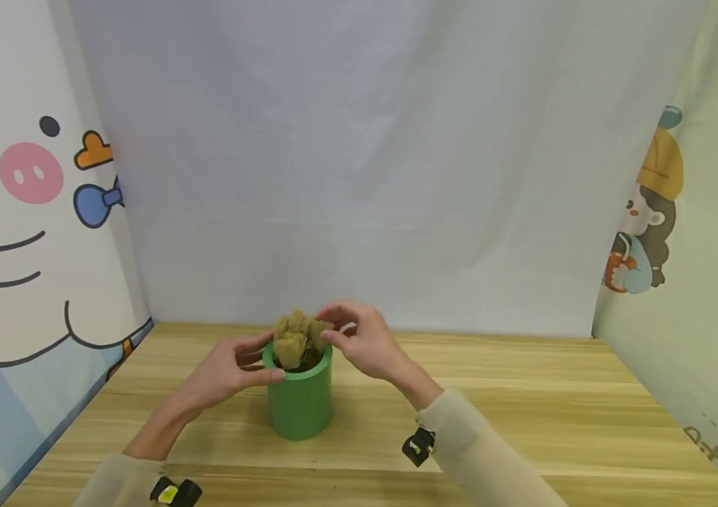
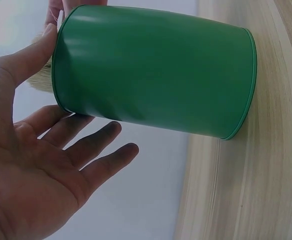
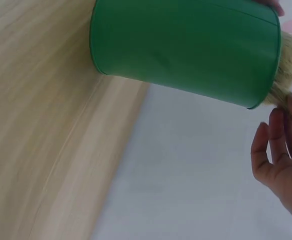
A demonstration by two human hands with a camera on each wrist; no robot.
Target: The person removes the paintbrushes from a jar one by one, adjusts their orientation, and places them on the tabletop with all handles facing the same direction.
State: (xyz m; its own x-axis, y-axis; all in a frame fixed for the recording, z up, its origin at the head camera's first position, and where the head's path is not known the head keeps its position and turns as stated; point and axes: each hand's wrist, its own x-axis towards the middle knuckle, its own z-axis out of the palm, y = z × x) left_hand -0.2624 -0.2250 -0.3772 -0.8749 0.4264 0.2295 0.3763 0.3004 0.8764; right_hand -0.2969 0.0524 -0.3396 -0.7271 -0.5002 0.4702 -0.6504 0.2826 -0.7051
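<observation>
A green cylindrical pot [image 1: 300, 408] stands upright on the wooden table, with a tan, fluffy tuft like dried plant [image 1: 292, 341] rising out of its mouth. My left hand [image 1: 225, 370] holds the pot by its rim, thumb on the near side and fingertips at the far side. In the left wrist view the two lower fingers extend free of the green wall. From the right, my right hand [image 1: 365, 343] pinches the edge of the tuft between thumb and fingers, just above the rim. Dark material shows inside the pot, partly hidden by the tuft.
The light wooden table [image 1: 492, 415] runs back to a pale cloth backdrop [image 1: 365, 176]. Printed cloths hang on both sides, a cartoon animal [image 1: 29, 172] on the left and a cartoon figure [image 1: 647, 211] on the right. Each sleeve's cuff carries a small black device [image 1: 418, 447].
</observation>
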